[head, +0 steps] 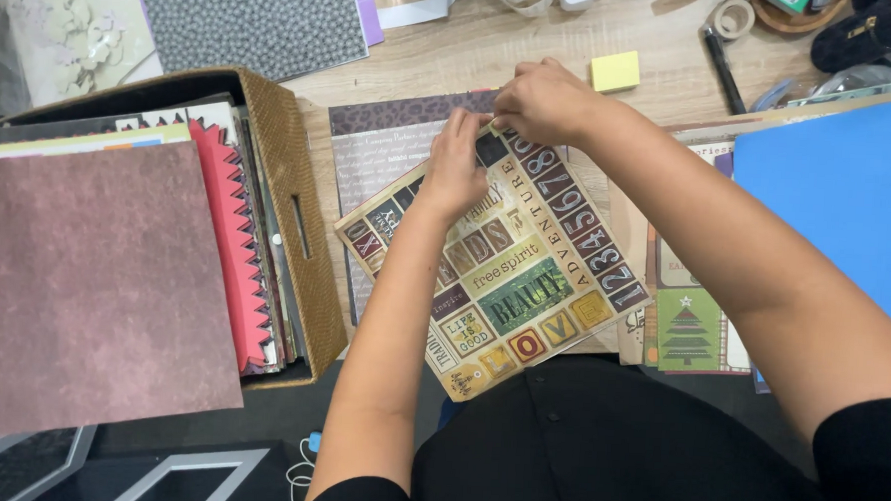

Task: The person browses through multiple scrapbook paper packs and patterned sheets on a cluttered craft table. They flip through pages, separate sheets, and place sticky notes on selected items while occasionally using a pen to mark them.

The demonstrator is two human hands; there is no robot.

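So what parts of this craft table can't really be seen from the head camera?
- Top corner of the sticker sheet: covered by the left hand and right hand, so what the fingers pinch is unclear.
- Papers in the woven box: hidden under the pink sheet.
- Blue card: cut off by the right edge.
- Tree card: partly under the right forearm.
- Items along the top edge: cropped, too small.

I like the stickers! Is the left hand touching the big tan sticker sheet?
Touching. The head view shows the left hand lying flat on the tan sticker sheet, fingers pressing its top edge.
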